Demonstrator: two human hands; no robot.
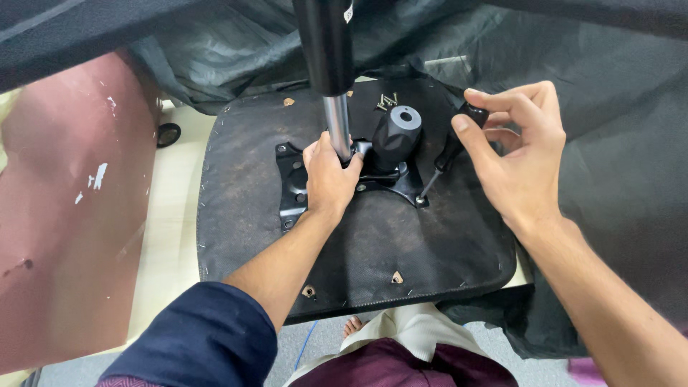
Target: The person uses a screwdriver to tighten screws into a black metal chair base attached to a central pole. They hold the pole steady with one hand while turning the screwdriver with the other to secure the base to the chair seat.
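While the left hand (pixel 328 179) wraps shut around the shiny gas-lift rod (pixel 337 127) above the black mounting plate (pixel 292 188), the right hand (pixel 517 154) pinches the screwdriver (pixel 450 149) handle, its tip at the plate's right corner on the upturned seat base (pixel 401 244). The rod's foot is hidden behind the fingers, and the black cylinder (pixel 326 43) runs off the top edge.

Left hand (pixel 328 179) reaches toward 12 o'clock, fingers curled in a closed grip; right hand (pixel 517 154) pinches at 2 o'clock, wrist bent.
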